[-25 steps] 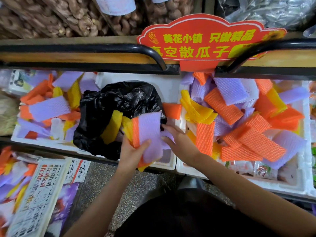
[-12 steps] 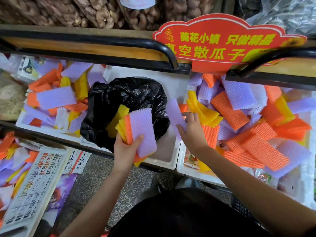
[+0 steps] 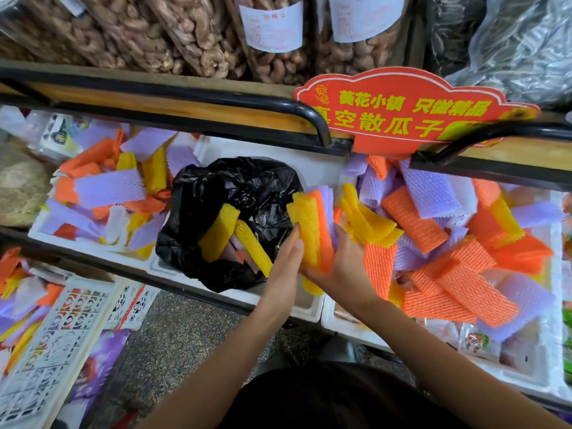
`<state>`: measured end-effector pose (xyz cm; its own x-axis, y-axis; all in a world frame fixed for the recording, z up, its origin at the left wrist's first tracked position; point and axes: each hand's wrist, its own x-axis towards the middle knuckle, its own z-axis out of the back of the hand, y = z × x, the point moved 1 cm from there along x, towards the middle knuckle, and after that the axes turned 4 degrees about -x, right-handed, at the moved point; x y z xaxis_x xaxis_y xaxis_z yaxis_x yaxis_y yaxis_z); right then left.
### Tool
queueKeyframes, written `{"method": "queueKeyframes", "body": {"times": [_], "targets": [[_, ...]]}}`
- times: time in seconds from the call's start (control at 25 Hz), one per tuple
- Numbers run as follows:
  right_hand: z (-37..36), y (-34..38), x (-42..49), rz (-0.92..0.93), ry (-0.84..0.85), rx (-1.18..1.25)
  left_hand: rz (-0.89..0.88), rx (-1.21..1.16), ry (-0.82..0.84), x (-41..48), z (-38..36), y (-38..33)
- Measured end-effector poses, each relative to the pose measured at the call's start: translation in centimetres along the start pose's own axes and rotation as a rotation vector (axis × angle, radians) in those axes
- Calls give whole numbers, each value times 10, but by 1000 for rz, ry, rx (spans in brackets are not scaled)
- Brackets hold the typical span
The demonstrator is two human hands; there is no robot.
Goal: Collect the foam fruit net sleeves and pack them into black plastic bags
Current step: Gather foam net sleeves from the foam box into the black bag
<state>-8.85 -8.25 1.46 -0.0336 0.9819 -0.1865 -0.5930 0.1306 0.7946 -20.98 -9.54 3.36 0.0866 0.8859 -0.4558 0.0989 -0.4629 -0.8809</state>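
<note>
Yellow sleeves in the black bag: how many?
2. One yellow sleeve leans in the black bag; the second slants beside it, nearer the left hand. Others may be hidden underneath.

Right grip, earlier at the right tray, now round the sleeve stack, yellow instead of purple on top.
</note>
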Motion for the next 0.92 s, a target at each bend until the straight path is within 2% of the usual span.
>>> {"method": "queueKeyframes", "body": {"times": [0.08, 0.16, 0.24, 0.28, 0.36, 0.4, 0.48, 0.6, 0.68, 0.76, 0.84, 0.92], "targets": [[-3, 9, 6, 30, -55, 1, -131, 143, 9, -10, 16, -10], [-4, 21, 13, 97, -38, -105, -321, 249, -118, -22, 49, -28], [-8, 36, 21, 104, 4, -136, -520, 400, -431, -30, 98, -39], [-14, 44, 28, 101, 32, -98, -557, 467, -593, -32, 125, -37], [-32, 56, 42, 126, 126, -79, -474, 560, -779, -32, 162, -32], [-44, 60, 49, 153, 207, -139, -369, 548, -779, -31, 172, -28], [-67, 69, 59, 213, 393, -307, -193, 433, -651, -25, 181, -17], [-79, 81, 77, 170, 519, -443, -117, 196, -547, -21, 184, -8], [-73, 92, 98, 72, 439, -501, -107, -95, -526, -27, 192, -16], [-59, 103, 118, -46, 271, -547, -155, -284, -513, -32, 204, -25], [-53, 116, 127, -108, 46, -535, -190, -342, -508, -34, 218, -34], [-64, 134, 123, -64, -226, -506, -196, -358, -489, -34, 232, -39]]}}
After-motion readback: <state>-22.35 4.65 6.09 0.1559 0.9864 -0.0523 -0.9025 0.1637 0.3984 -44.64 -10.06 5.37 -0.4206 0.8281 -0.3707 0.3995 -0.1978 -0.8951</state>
